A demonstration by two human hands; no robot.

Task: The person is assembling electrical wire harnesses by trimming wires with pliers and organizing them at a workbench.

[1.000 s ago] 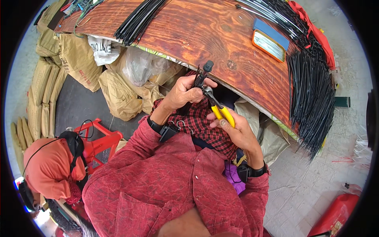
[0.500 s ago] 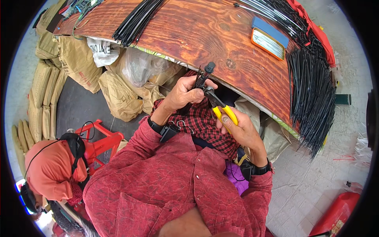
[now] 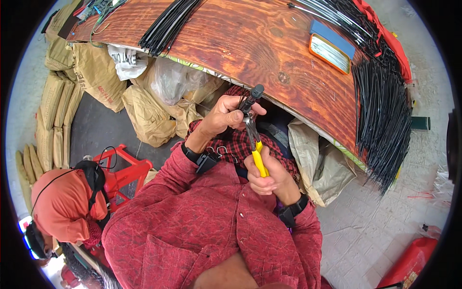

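Note:
My left hand (image 3: 225, 115) is closed around a short black cylindrical part (image 3: 251, 98) with a rounded knob at its upper end; thin black strands show beside it. Gripped in my right hand (image 3: 275, 176) is a pair of pliers (image 3: 258, 153) with yellow handles and a metal head. The handles are squeezed close together. The pliers' jaws meet the lower end of the black part just beside my left thumb; what lies between them is too small to make out. Both hands are above my lap, in front of the table edge, over a red-and-black checked cloth (image 3: 231, 154).
On the wooden table (image 3: 231, 43) lie bundles of black strips (image 3: 166, 29), a thick black bunch (image 3: 385, 120) and an orange tin (image 3: 330, 53) of thin pieces. Paper sacks (image 3: 149, 115) stand beneath. At left are a red stool (image 3: 125, 173) and another person (image 3: 67, 204).
My right hand has moved left and slightly down, swinging the pliers from a slant to nearly upright. Their yellow handles have closed together. The left hand still holds the black part, now slightly lower.

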